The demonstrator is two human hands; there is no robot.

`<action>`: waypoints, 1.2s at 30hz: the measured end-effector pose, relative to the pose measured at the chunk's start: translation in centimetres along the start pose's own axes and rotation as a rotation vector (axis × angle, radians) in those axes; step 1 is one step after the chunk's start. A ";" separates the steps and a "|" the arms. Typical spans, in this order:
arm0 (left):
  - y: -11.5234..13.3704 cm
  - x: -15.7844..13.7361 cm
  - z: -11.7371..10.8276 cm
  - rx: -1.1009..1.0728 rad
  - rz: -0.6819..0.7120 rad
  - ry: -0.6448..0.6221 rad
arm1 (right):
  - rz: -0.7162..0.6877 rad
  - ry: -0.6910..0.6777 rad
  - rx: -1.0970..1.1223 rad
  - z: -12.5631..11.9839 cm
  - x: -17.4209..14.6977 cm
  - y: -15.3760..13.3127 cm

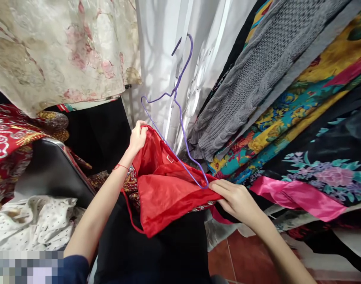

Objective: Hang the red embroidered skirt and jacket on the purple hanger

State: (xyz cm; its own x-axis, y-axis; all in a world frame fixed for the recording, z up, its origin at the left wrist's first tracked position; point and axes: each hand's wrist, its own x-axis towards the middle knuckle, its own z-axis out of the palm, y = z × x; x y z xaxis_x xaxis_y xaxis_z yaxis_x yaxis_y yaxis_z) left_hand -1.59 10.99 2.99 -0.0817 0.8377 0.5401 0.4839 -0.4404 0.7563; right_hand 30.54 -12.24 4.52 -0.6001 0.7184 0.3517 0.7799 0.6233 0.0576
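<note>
A red garment (164, 193) with a shiny red lining and a patterned sequin-like outer side is stretched between my two hands. My left hand (138, 138) is closed on its upper left edge; a thin red string circles that wrist. My right hand (232, 195) pinches its right edge, close to the lower corner of a purple wire hanger (180, 118). The hanger stands tilted, its hook pointing up and its bottom bar lying along the garment's opening. Whether my right fingers also touch the hanger I cannot tell. A small white label shows inside the lining.
A cream floral cloth (88, 51) hangs at upper left. White curtains (159, 47) hang behind the hanger. Along the right are a grey cable-knit garment (257, 79), colourful floral clothes (275, 130) and a pink satin ribbon (296, 197). A polka-dot cloth (35, 221) lies at lower left.
</note>
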 end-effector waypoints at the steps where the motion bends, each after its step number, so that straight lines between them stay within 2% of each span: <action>1: 0.1 0.3 0.3 -0.096 -0.020 -0.028 | 0.007 0.037 0.021 -0.4 -0.2 -0.1; 3: 0.8 0.7 1.0 -0.250 -0.103 -0.125 | 0.017 0.076 0.055 -1.0 -0.4 0.0; 6: 1.9 0.7 1.8 -0.399 -0.188 -0.256 | 0.017 0.048 0.085 -1.5 -0.7 0.8; 8: 2.1 -0.2 2.1 -0.457 -0.181 -0.206 | 0.017 0.039 0.124 -1.5 -1.0 1.6; 10: 2.0 -1.9 2.0 -0.481 -0.178 -0.080 | 0.040 0.047 0.199 -1.3 -1.3 2.2; 13: 1.7 -5.8 1.2 -0.455 -0.174 0.109 | 0.083 0.049 0.333 -0.5 -1.4 2.8; 15: 2.0 -8.5 0.5 -0.417 -0.159 0.193 | 0.110 0.060 0.390 0.2 -1.3 2.9; 19: 4.0 -12.1 -0.3 -0.364 -0.128 0.236 | 0.171 0.193 0.408 0.9 -0.7 3.3; 22: 5.3 -12.6 -0.6 -0.369 -0.131 0.247 | 0.246 0.302 0.410 0.5 -0.3 3.8; 29: 5.3 -12.3 -1.2 -0.340 -0.092 0.277 | 0.313 0.374 0.404 -2.1 0.1 5.0; 33: 5.3 -12.5 -0.5 -0.314 -0.096 0.277 | 0.378 0.608 0.391 -4.3 1.7 5.6; 36: 5.6 -12.7 0.6 -0.316 -0.109 0.272 | 0.356 0.766 0.374 -5.9 4.8 5.5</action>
State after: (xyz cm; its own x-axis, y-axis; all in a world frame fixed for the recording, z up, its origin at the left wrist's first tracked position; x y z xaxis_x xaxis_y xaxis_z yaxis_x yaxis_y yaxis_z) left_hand 2.70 -1.87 0.13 -0.3651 0.7876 0.4965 0.1723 -0.4669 0.8674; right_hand 33.02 -7.15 12.05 0.0498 0.5695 0.8205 0.7073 0.5599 -0.4315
